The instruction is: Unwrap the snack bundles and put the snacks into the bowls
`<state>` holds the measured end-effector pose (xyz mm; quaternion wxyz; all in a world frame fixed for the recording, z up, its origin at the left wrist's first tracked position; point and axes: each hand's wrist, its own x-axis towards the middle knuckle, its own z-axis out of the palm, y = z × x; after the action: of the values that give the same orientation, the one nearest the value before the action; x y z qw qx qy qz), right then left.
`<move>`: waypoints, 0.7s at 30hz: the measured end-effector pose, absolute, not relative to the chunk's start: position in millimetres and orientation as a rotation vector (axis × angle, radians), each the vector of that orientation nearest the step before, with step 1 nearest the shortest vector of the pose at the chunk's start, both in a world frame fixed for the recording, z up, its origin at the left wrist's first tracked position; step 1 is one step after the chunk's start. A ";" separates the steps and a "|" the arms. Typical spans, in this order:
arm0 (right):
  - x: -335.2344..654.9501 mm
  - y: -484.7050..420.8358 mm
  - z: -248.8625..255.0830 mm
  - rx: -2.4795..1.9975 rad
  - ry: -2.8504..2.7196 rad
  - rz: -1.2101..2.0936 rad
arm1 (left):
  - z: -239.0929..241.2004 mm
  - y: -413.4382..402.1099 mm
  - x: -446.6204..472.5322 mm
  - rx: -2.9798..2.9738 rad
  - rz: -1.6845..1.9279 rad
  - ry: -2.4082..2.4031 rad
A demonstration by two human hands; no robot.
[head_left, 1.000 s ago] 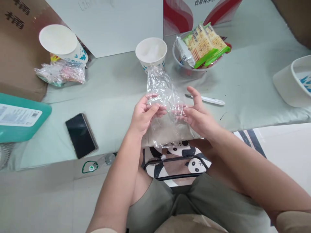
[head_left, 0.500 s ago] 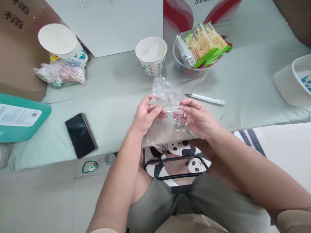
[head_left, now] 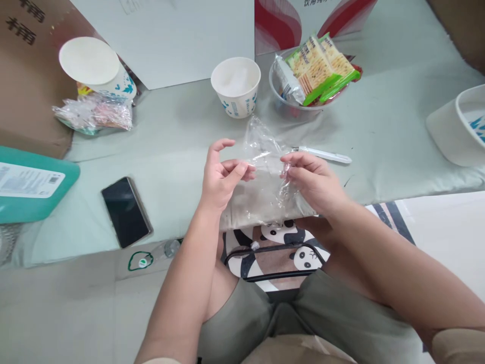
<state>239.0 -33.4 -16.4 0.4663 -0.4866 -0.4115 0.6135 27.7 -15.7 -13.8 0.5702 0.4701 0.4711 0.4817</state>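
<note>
Pinching clear plastic bag (head_left: 264, 147) from both sides: left hand (head_left: 222, 177) thumb-to-fingers, index lifted; right hand (head_left: 312, 182) fingertips closed on it. Slumped lower than a second ago, 6 o'clock of paper cup (head_left: 235, 86); looks mid-collapse.

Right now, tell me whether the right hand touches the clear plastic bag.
Touching: head view shows the right hand pinching the clear plastic bag.

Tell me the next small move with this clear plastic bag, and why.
Probably draw the two grips slightly apart. The left hand and right hand each pinch the crumpled clear plastic bag close together, and its film looks bunched between them.
</note>
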 end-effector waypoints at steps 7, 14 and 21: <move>247.9 -33.3 -12.9 -1.296 -1.232 1.338 | -19.7 -16.3 27.8 1.298 1.166 1.073; 246.5 -31.2 -20.1 -1.459 -1.584 1.007 | -27.6 -10.1 24.5 1.441 1.123 1.306; 248.5 -32.8 -28.5 -1.493 -1.755 0.510 | -28.9 -8.5 22.2 1.634 1.200 1.373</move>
<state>248.5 -32.8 -28.5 0.3808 -0.5848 -0.6877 0.1999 22.2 -8.5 -28.9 0.3396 0.6277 0.5274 0.4611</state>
